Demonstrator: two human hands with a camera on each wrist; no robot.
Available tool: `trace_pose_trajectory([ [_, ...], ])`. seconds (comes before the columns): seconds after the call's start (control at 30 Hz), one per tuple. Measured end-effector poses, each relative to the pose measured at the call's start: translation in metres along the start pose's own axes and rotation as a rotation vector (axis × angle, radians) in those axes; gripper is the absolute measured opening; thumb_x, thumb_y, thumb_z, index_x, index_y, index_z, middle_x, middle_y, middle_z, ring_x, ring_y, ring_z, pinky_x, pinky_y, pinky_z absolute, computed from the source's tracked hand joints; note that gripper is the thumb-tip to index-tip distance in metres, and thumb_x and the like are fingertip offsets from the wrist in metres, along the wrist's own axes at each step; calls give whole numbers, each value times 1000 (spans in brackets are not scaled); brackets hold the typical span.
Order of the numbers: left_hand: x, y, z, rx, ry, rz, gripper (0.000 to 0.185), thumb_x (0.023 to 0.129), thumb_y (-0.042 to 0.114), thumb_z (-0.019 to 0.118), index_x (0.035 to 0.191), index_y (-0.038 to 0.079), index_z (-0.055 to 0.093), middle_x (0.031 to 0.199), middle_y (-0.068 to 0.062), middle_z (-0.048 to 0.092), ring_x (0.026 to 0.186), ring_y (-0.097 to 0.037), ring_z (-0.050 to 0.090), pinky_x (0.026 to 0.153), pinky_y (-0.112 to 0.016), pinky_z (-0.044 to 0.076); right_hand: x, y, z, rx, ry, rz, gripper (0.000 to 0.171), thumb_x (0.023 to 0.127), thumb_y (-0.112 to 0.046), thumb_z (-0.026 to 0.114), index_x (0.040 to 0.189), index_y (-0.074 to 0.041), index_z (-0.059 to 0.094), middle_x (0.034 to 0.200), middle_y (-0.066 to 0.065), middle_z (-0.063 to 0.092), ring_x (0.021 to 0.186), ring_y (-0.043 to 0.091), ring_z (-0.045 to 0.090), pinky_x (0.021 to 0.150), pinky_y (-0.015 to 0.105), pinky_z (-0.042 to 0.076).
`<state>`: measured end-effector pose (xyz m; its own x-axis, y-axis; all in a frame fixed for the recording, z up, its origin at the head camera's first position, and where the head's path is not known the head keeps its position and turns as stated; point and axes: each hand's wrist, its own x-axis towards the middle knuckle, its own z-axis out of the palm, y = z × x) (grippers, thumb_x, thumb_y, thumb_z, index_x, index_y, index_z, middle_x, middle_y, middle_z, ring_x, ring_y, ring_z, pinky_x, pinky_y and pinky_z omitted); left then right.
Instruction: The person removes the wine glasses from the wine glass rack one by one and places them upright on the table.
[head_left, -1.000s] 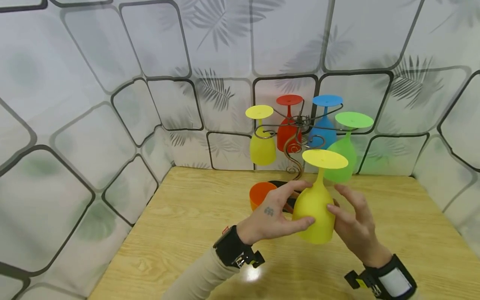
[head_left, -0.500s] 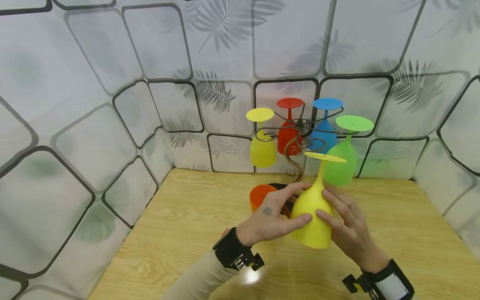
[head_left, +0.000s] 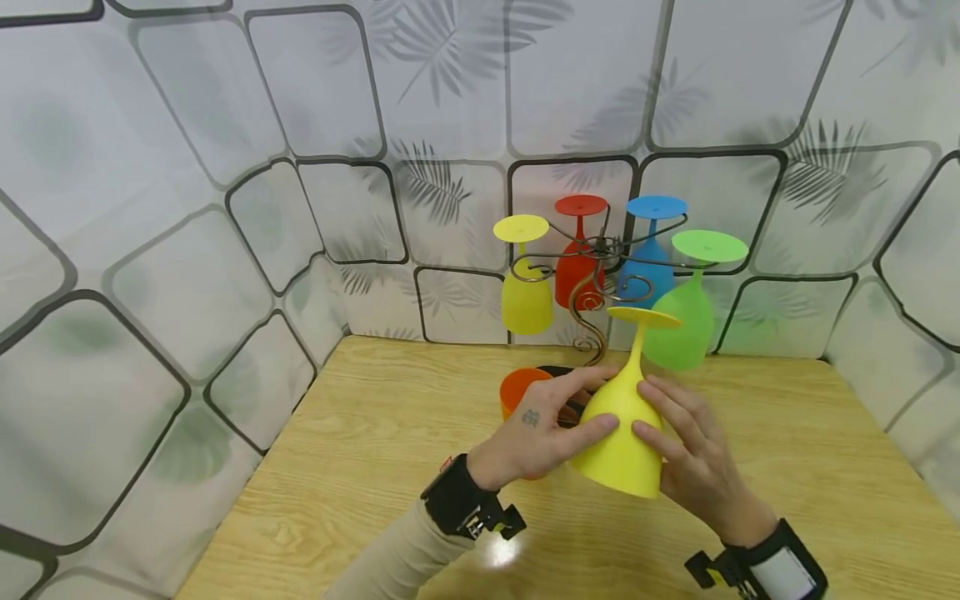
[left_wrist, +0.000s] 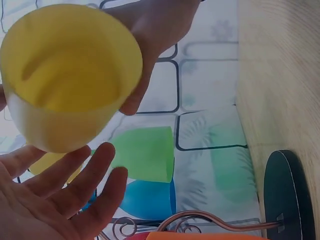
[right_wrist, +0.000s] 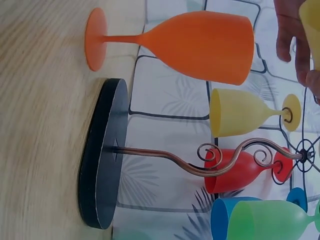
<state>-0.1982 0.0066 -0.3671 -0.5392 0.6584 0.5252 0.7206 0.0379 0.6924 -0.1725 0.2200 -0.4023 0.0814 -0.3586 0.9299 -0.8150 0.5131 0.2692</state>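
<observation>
Yellow goblet [head_left: 621, 433], upside down, tilted: left hand [head_left: 534, 437] and right hand [head_left: 693, 454] clasp its bowl with loosely spread, gently curved fingers. Orange goblet [head_left: 519, 390] mostly hidden behind the left hand.

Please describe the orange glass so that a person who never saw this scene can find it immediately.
Find the metal rack at the back of the wooden table, with coloured glasses hanging from it upside down. The orange glass is just left of its dark base. It alone stands upright on the table, and no other glass is orange.
</observation>
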Motion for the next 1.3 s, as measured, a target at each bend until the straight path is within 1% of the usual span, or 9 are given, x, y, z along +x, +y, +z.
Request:
trace_pose_trajectory([
  [0.27,0,1,-3,-19,-42,-22,40,107,20,50,146,7,51,120,-8,68,94,-1,66,80,-24,60,-6,-3,1,78,-15,51,40,104,-29,61,127,3,56,130,33,58,118,42,56,117,34,38],
  [0.47,-1,-2,-4,-17,-55,-53,42,110,30,44,143,6,52,122,-9,66,90,0,64,80,-22,58,-9,-4,2,124,-38,73,49,102,-33,63,129,7,53,131,36,56,124,41,54,118,36,37],
  [0.6,-1,-3,-5,2,-56,-44,41,110,28,43,142,6,54,122,-8,64,92,-4,64,81,-22,58,-8,-3,3,158,-48,82,55,101,-35,65,127,11,51,131,38,55,130,42,53,119,37,37],
  [0.73,2,-5,-8,34,-92,9,46,111,33,39,148,7,47,140,-9,57,110,-9,61,93,-23,54,-7,-1,3,234,-45,105,64,98,-38,69,125,17,48,132,38,53,138,39,49,120,37,36],
  [0.93,4,-5,-14,45,-168,122,75,106,62,31,155,6,36,159,-14,39,145,-17,39,118,-32,38,-10,1,3,302,-32,175,77,94,-41,73,125,23,42,137,36,51,140,31,48,120,34,36],
  [1.03,5,-2,-16,18,-178,169,72,101,47,58,156,6,34,159,-17,38,147,-17,36,120,-34,35,-15,0,3,303,-33,212,82,94,-44,72,126,25,41,131,38,52,140,24,48,119,30,36],
  [1.13,5,1,-17,9,-184,212,88,84,23,82,155,7,34,158,-13,39,145,-15,39,119,-32,37,-22,0,4,297,-39,257,88,92,-47,73,126,27,40,124,41,52,139,18,48,118,27,37],
  [1.2,5,3,-17,24,-179,240,101,72,15,92,155,7,34,158,-12,40,144,-15,40,118,-32,38,-28,0,5,297,-48,304,93,90,-49,74,127,28,40,126,36,54,137,14,49,115,24,38],
  [1.3,4,3,-18,45,-163,258,108,66,16,96,154,6,34,157,-11,41,145,-16,42,119,-32,37,-36,-1,4,300,-74,392,97,88,-52,75,129,29,41,138,17,57,133,8,52,111,20,41],
])
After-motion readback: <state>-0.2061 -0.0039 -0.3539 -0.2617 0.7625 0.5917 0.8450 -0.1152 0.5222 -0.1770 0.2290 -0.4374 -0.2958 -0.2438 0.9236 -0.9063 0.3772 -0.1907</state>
